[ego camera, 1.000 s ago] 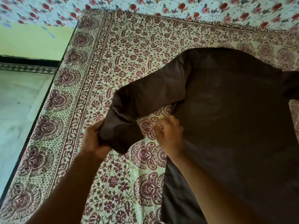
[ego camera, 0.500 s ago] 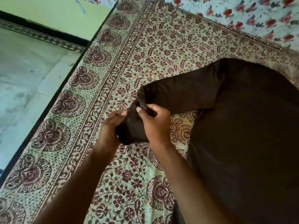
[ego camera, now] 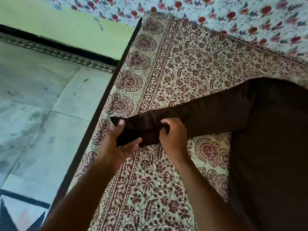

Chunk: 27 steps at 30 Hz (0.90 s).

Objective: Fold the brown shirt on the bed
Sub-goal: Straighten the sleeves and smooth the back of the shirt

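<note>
The brown shirt (ego camera: 270, 139) lies spread on the bed at the right, and its body runs out of view at the right and bottom edges. Its long sleeve (ego camera: 208, 114) stretches out to the left across the patterned bedspread (ego camera: 183, 67). My left hand (ego camera: 120, 144) grips the cuff end of the sleeve, thumb under and fingers over it. A little further along the sleeve, my right hand (ego camera: 173, 135) pinches the fabric from above. Both hands hold the sleeve just above the bedspread.
The bed's dark left edge (ego camera: 106, 104) runs diagonally close to my left hand, with pale floor tiles (ego camera: 41, 114) beyond it. A green wall (ego camera: 66, 27) stands at the upper left. A floral sheet with red flowers (ego camera: 233, 12) lies along the far side.
The sleeve was bent and bunched near the shirt body; now it is pulled out straight to the left. My right hand moved from the armpit area onto the sleeve near the cuff.
</note>
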Each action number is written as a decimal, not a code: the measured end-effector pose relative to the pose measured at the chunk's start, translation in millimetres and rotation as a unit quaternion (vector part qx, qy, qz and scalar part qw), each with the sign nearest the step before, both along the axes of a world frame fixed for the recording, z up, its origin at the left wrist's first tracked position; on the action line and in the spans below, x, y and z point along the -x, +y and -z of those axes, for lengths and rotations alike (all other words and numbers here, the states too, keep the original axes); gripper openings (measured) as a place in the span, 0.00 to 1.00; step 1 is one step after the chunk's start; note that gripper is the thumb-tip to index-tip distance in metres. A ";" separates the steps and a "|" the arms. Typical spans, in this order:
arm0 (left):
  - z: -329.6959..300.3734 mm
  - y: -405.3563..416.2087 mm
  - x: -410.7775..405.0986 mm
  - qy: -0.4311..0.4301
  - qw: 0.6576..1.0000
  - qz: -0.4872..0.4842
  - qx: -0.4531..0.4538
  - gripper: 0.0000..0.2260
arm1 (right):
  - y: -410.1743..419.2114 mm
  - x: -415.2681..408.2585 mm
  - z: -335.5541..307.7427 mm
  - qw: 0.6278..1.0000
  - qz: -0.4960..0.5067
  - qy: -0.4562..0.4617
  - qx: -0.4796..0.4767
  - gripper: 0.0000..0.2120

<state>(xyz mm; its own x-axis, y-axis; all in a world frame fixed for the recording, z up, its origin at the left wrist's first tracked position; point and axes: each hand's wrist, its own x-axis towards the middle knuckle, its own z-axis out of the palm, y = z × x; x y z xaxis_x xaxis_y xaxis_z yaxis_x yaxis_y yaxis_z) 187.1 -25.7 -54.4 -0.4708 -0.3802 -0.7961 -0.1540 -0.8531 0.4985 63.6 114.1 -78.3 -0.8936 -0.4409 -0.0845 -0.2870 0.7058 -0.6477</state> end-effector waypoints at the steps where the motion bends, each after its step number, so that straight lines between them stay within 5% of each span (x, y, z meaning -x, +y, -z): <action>1: 2.7 -3.6 -1.9 -0.051 0.995 0.061 0.063 0.14 | -0.3 -2.1 6.6 0.999 -0.015 -0.004 -0.042 0.14; 7: 0.3 -5.6 -21.1 -0.269 0.883 0.171 0.345 0.08 | 3.8 -25.3 20.7 0.997 -0.049 0.042 -0.049 0.12; 11: -6.6 -3.7 -33.5 -0.285 0.860 0.164 0.390 0.09 | -0.1 -54.3 32.0 0.989 -0.098 0.037 -0.108 0.19; 16: -1.5 -20.2 -5.2 -0.325 0.821 0.151 0.444 0.28 | 2.4 -67.5 38.1 0.985 -0.143 -0.008 -0.093 0.20; 23: 13.4 -39.2 18.4 -0.309 0.794 0.137 0.506 0.18 | 12.5 -40.9 44.0 0.979 -0.020 0.097 -0.177 0.27; 27: 15.1 -26.2 30.5 -0.304 0.654 0.229 0.654 0.20 | 19.0 -24.8 50.7 0.961 -0.183 0.118 -0.171 0.27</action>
<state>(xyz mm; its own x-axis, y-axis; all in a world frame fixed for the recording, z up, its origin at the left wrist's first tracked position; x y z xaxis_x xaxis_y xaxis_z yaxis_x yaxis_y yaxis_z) 156.6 -51.9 -69.5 -0.5219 -0.8527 -0.0235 -0.7524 0.4472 0.4837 88.4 133.1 -129.0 -0.6956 -0.7121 -0.0945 -0.6675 0.6894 -0.2815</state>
